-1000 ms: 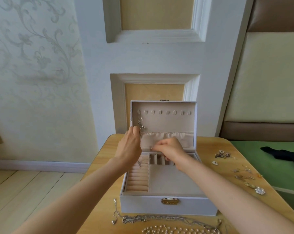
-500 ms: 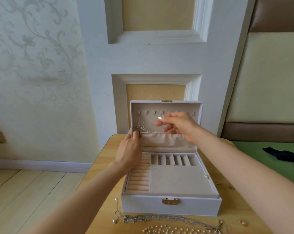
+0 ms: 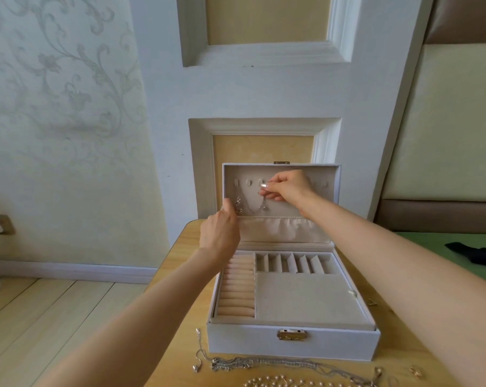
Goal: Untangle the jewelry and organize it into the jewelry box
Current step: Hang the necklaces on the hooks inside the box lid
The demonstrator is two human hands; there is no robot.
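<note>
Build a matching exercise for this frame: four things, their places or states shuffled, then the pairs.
1 right hand
2 left hand
3 pearl strand
4 ring rolls

A on the table, in front of the jewelry box
B at the lower left edge of the lid
C left side of the tray
D pinching a thin chain by the hooks

Pairs: 1-D, 2-B, 3-A, 4-C

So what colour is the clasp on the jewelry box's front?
The clasp is gold; head view.
</note>
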